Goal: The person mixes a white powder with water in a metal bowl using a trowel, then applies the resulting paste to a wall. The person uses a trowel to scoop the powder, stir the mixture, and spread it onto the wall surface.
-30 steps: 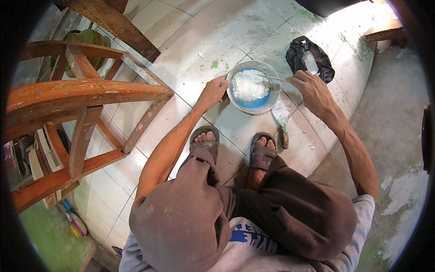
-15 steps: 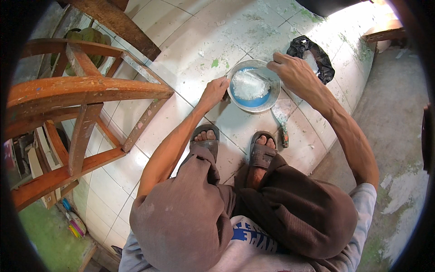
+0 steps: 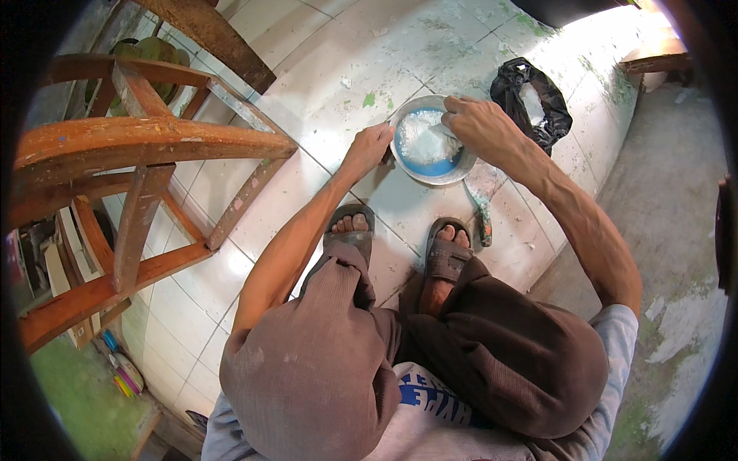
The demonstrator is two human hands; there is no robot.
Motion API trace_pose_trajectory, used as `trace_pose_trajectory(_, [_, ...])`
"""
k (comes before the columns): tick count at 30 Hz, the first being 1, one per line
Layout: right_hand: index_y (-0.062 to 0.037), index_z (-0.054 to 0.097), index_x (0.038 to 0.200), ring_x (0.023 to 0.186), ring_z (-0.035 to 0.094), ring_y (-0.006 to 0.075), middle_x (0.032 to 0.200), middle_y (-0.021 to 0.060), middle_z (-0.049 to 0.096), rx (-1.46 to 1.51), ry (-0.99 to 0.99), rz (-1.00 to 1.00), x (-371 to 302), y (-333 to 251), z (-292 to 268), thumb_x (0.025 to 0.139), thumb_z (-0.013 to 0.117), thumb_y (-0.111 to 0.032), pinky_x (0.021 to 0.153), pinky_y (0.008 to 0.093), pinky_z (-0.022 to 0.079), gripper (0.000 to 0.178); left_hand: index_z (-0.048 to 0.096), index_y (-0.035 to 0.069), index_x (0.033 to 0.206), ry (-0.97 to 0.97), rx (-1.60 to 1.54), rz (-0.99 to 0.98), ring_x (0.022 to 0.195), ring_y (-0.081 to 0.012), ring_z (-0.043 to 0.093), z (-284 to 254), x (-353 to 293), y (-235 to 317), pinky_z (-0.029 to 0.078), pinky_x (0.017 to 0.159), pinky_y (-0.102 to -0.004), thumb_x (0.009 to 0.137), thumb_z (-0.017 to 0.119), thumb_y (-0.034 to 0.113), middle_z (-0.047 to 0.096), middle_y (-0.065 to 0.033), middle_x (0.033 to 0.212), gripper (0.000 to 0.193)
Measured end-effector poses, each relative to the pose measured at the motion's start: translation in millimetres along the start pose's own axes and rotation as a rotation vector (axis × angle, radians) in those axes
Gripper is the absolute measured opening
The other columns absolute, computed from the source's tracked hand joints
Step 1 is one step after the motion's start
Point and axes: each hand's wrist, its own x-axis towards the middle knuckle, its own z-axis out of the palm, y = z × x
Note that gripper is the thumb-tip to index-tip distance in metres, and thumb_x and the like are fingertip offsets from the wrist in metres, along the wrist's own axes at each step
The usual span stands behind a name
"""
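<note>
A pale round bowl (image 3: 438, 180) stands on the tiled floor ahead of my feet. White powder (image 3: 420, 138) is heaped in it, with blue around the heap; I cannot tell whether that blue is liquid or the bowl's inside. My left hand (image 3: 367, 150) grips the bowl's left rim between thumb and fingers. Over the right side of the bowl, my right hand (image 3: 480, 125) is closed, knuckles up. Something pale and thin shows below its fingers against the powder, too covered to name. A scraper (image 3: 483, 203) with a wide blade and patterned handle lies just right of the bowl.
An open black plastic bag (image 3: 557, 127) holding white material stands right of the bowl. Wooden furniture with slanted rails (image 3: 154, 142) takes up the left side. Paint flakes and green specks are scattered over the tiles (image 3: 323, 84). My sandalled feet (image 3: 446, 250) are close to the bowl.
My right hand has moved left and slightly down, from the bowl's right rim to over the powder. My left hand keeps its grip on the rim.
</note>
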Motion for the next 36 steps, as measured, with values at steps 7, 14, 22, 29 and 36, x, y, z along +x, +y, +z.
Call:
trace_pose_trajectory(7, [0.0007, 0.072, 0.104, 0.084, 0.070, 0.0332, 0.102, 0.0149, 0.065, 0.221, -0.136, 0.068, 1.1, -22.9, -12.7, 0.079, 0.062, 0.006, 0.075, 0.0413, 0.058, 0.027, 0.063, -0.001, 0.091, -0.017, -0.002, -0.038, 0.066, -0.0141, 0.057, -1.1, 1.8, -5.6, 0.049, 0.064, -0.0317, 0.105, 0.044, 0.037, 0.059, -0.0038, 0.073, 0.045])
trace_pose_trajectory(14, [0.0028, 0.071, 0.104, 0.085, 0.070, 0.0336, 0.101, 0.0163, 0.065, 0.155, -0.052, 0.190, 0.0, -4.8, -25.1, 0.080, 0.057, 0.009, 0.077, 0.0413, 0.058, 0.029, 0.058, -0.002, 0.083, 0.014, 0.006, 0.000, 0.060, -0.0154, 0.057, 0.7, 2.9, -6.9, 0.049, 0.060, -0.0340, 0.104, 0.045, 0.038, 0.059, -0.0061, 0.066, 0.047])
trace_pose_trajectory(22, [0.0071, 0.067, 0.089, 0.090, 0.070, 0.0369, 0.102, 0.0217, 0.064, 0.114, -0.116, 0.255, 4.9, -1.9, -6.1, 0.080, 0.059, 0.006, 0.079, 0.0435, 0.058, 0.012, 0.064, -0.001, 0.092, -0.024, -0.033, -0.046, 0.067, -0.0131, 0.058, -0.4, 1.8, -3.0, 0.050, 0.062, -0.0309, 0.106, 0.044, 0.036, 0.060, -0.0035, 0.073, 0.044])
trace_pose_trajectory(29, [0.0080, 0.067, 0.092, 0.091, 0.069, 0.0388, 0.102, 0.0243, 0.065, 0.192, -0.121, 0.234, 12.2, -23.3, -3.9, 0.079, 0.063, 0.002, 0.079, 0.0451, 0.057, 0.015, 0.064, -0.001, 0.091, -0.030, -0.052, -0.039, 0.066, -0.0135, 0.058, -0.2, -0.5, -1.7, 0.050, 0.063, -0.0309, 0.106, 0.043, 0.036, 0.060, -0.0040, 0.073, 0.045])
trace_pose_trajectory(36, [0.0074, 0.066, 0.096, 0.090, 0.068, 0.0409, 0.106, 0.0231, 0.064, 0.311, -0.061, 0.210, 14.8, -36.4, -4.6, 0.078, 0.066, -0.001, 0.080, 0.0484, 0.056, 0.020, 0.061, -0.001, 0.087, -0.020, -0.051, 0.002, 0.062, -0.0151, 0.058, 1.5, 4.7, -10.3, 0.050, 0.060, -0.0326, 0.105, 0.044, 0.037, 0.060, -0.0056, 0.069, 0.046])
